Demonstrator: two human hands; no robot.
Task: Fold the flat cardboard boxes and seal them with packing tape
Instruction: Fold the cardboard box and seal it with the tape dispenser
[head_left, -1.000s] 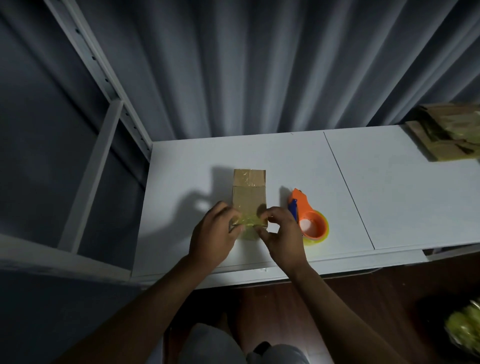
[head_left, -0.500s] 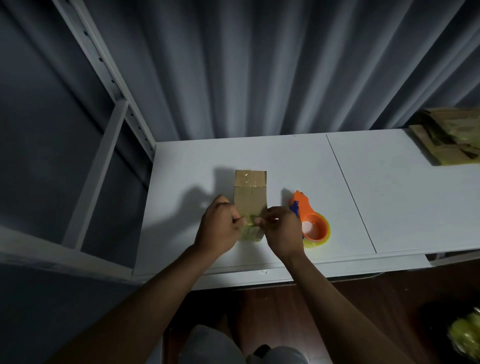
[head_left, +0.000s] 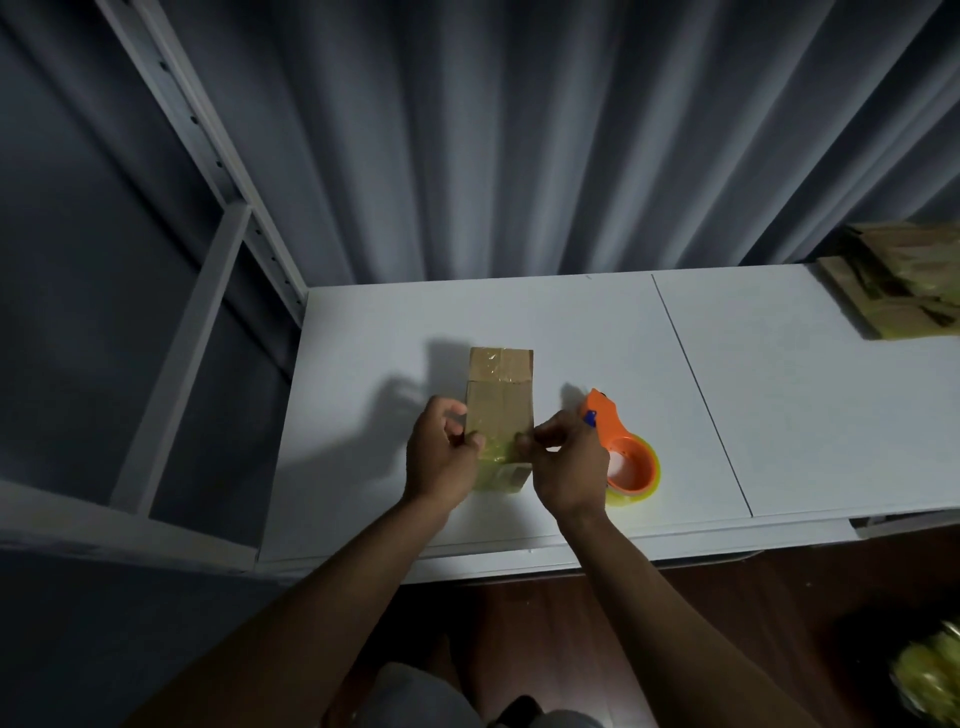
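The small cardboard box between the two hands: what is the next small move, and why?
Probably press the tape strip flat along the near end of the box. The left hand and right hand pinch it at both sides, and it looks wrinkled, not smoothed.

Single view, head-mounted, wide-angle: aimed forward and steeply down from above the near edge of a white table (head_left: 779, 374). Both forearms are seen entering from 6 o'clock; grey curtains (head_left: 519, 130) fill 12 o'clock. The tabletop is viewed at arm's reach. No second view is provided.
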